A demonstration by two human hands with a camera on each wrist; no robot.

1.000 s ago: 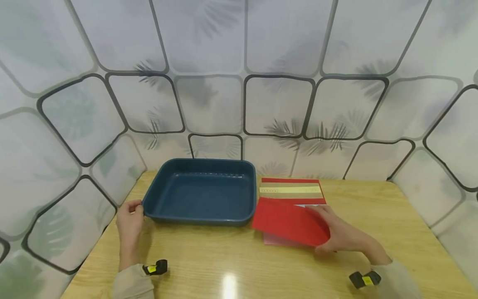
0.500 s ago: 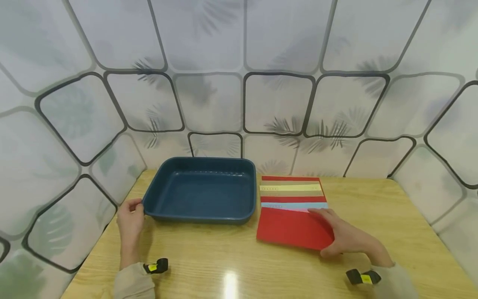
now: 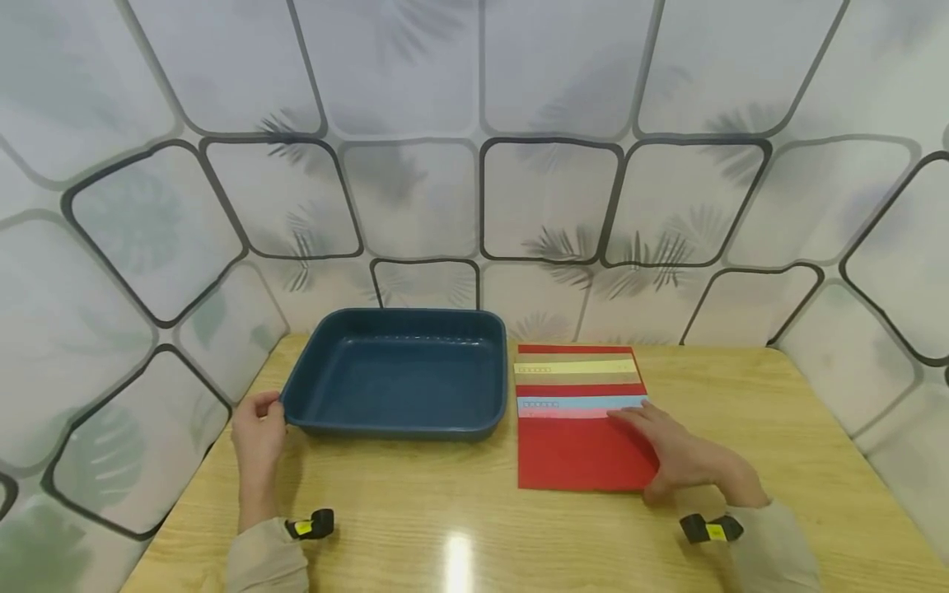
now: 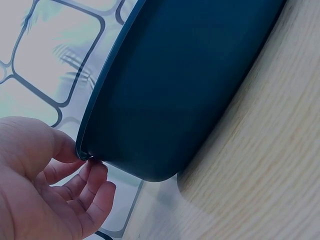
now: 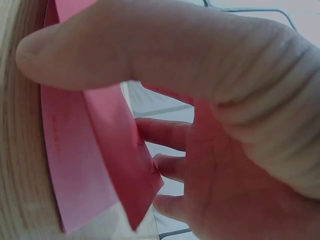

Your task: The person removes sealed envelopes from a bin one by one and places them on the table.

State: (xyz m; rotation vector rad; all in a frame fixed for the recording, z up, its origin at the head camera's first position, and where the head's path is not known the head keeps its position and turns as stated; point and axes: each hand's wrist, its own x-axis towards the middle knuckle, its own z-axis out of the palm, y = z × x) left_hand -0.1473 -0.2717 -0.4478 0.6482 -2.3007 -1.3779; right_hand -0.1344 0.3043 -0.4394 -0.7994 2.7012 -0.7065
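At the left front corner of a dark blue rectangular baking dish (image 3: 400, 383), my left hand (image 3: 259, 432) pinches the rim between thumb and fingers; the rim meets the fingertips in the left wrist view. To the right of the dish, my right hand (image 3: 678, 453) holds a red envelope (image 3: 578, 455) by its right end, fingers at the far edge and thumb at the near edge. Under it a pink envelope (image 5: 75, 165) shows its side in the right wrist view. A blue strip of envelope (image 3: 578, 402) and a yellow one (image 3: 578, 369) show behind.
Brown and red strips of further envelopes lie around the yellow one in an overlapping stack. The light wood table (image 3: 415, 511) meets a patterned backdrop (image 3: 549, 198) at the back and sides. A dark wrist camera (image 3: 311, 525) sits on each wrist.
The red envelope has turned from tilted to nearly square with the stack and come down flatter. My right hand moved with it, while the left hand stayed on the dish.
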